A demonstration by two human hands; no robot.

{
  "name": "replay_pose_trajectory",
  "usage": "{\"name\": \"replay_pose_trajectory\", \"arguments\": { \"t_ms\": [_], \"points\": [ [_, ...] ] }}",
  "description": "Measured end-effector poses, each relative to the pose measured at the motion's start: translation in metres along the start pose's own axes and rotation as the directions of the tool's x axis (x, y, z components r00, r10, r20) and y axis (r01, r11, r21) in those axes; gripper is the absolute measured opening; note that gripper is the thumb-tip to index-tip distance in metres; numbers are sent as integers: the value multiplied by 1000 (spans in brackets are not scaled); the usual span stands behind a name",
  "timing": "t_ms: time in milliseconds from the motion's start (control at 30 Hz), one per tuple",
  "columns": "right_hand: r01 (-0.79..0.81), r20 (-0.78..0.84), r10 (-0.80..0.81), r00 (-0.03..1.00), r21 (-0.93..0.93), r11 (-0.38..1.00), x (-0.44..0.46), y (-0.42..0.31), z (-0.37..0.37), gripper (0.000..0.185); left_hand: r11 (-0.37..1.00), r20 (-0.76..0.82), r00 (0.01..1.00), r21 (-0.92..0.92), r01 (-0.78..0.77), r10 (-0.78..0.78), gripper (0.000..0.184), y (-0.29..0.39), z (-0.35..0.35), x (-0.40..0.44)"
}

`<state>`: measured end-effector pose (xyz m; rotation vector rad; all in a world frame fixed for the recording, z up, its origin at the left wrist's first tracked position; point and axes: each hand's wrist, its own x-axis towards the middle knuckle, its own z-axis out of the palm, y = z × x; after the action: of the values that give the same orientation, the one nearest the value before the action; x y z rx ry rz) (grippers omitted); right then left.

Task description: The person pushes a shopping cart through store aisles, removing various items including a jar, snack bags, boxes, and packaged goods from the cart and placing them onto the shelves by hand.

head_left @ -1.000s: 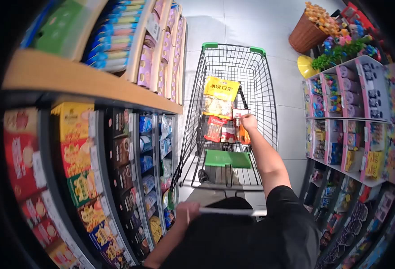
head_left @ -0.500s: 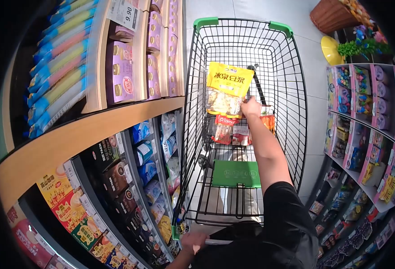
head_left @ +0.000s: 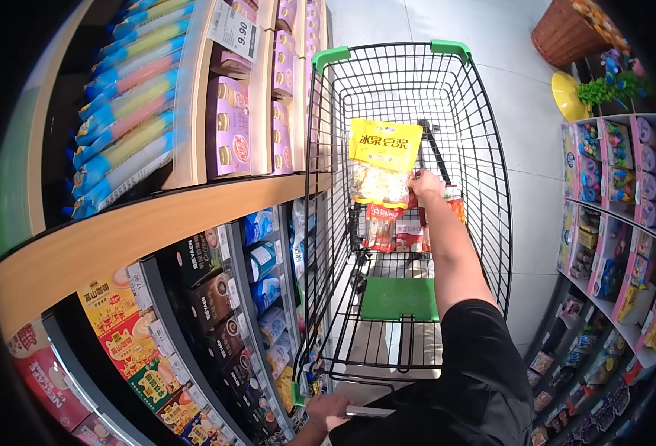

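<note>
My right hand (head_left: 426, 184) reaches down into the black wire shopping cart (head_left: 484, 186). Its fingers are closed at the lower right edge of a yellow soy milk bag (head_left: 384, 157), whose printed face is turned up towards me. Just below the bag lie a red snack packet (head_left: 381, 229) and a red-and-white package (head_left: 410, 236). An orange package (head_left: 455, 208) shows beside my right wrist. At the near end of the cart my left hand (head_left: 328, 410) is closed around the left part of the push handle (head_left: 370, 411).
A green panel (head_left: 396, 299) sits in the cart's near part. Close on the left are shelves with purple boxes (head_left: 229, 126), blue-tipped packets (head_left: 123, 111) and coffee boxes (head_left: 213, 293). A toy display (head_left: 603, 171) and a wicker basket (head_left: 562, 31) stand to the right.
The left shelves have shifted right and slightly down in view. The yellow bag and my right hand appear slightly lower, still together. My left hand stays at the handle.
</note>
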<state>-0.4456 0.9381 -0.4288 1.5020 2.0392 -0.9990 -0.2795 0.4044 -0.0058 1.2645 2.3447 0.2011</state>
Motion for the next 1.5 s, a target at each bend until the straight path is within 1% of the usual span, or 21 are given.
{"name": "replay_pose_trajectory", "arguments": {
  "t_ms": [100,167,233,500,633,700,767,833,867,900,967,1067,1100,1133,1167,1233,1300,1367,1433,1467,1500],
  "points": [
    [36,48,-34,998,-48,998,1,1,6,54,999,9,1000,-44,-10,11,21,-8,0,2],
    [33,53,-34,998,26,999,-1,2,8,50,994,16,1000,-104,-23,25,22,-12,0,-5],
    [33,24,-33,999,11,999,-8,0,7,48,1000,1,1000,-17,-17,18,26,-14,3,-10],
    [-23,-160,118,980,498,867,-1,33,11,46,998,-84,995,42,-54,57,32,-19,6,-3],
    [-8,-179,233,956,777,630,-42,20,-34,50,998,-96,994,4,-60,60,31,-24,-3,1],
    [141,-391,192,900,679,720,-63,20,-52,44,999,-96,994,4,-48,48,28,-26,-5,0],
    [254,-482,161,861,684,684,-57,36,-53,41,1000,238,971,13,19,-22,20,-31,-2,-3],
    [362,-402,123,907,895,260,-101,31,-81,32,999,216,976,23,25,-29,18,-38,9,-10],
    [391,-406,53,912,903,178,-126,28,-92,29,999,192,981,-6,34,-33,18,-41,15,-8],
    [248,-252,-5,968,952,181,-191,10,-128,28,998,171,984,-39,46,-39,19,-36,7,-6],
    [192,-183,-94,979,976,102,-273,-10,-156,24,992,400,909,7,129,-121,31,-26,-17,12],
    [259,-229,-250,941,961,95,-388,-30,-176,20,963,210,975,-268,-16,74,60,-41,-47,15],
    [286,-211,-340,917,940,188,-411,-26,-175,20,943,88,990,-323,-79,114,71,-42,-72,18],
    [405,-301,-355,885,873,271,-444,-36,-172,33,917,-44,997,-393,-69,56,79,-36,-106,21],
    [489,-360,-405,841,826,281,-489,-53,-171,28,886,-168,986,-458,-67,-12,88,-29,-143,20],
    [439,-264,-444,856,824,357,-565,-78,-166,25,851,-401,910,-509,-131,-100,107,-18,-198,14],
    [530,-260,-604,753,783,324,-625,-100,-149,28,839,-524,842,-510,-188,-129,117,-12,-220,8],
    [705,-253,-773,581,632,322,-683,-121,-142,30,832,-583,801,-508,-225,-139,122,-14,-218,0],
    [586,-128,-827,547,764,270,-730,-138,-142,34,516,-453,832,-820,-247,-321,116,-28,-221,-17],
    [761,-154,-928,338,625,174,-727,-140,-141,40,281,-437,805,-895,-346,-401,107,-32,-219,-28],
    [882,-135,-984,114,469,38,-725,-141,-139,45,-71,-417,855,-886,-458,-310,96,-50,-215,-42]
  ]
}}
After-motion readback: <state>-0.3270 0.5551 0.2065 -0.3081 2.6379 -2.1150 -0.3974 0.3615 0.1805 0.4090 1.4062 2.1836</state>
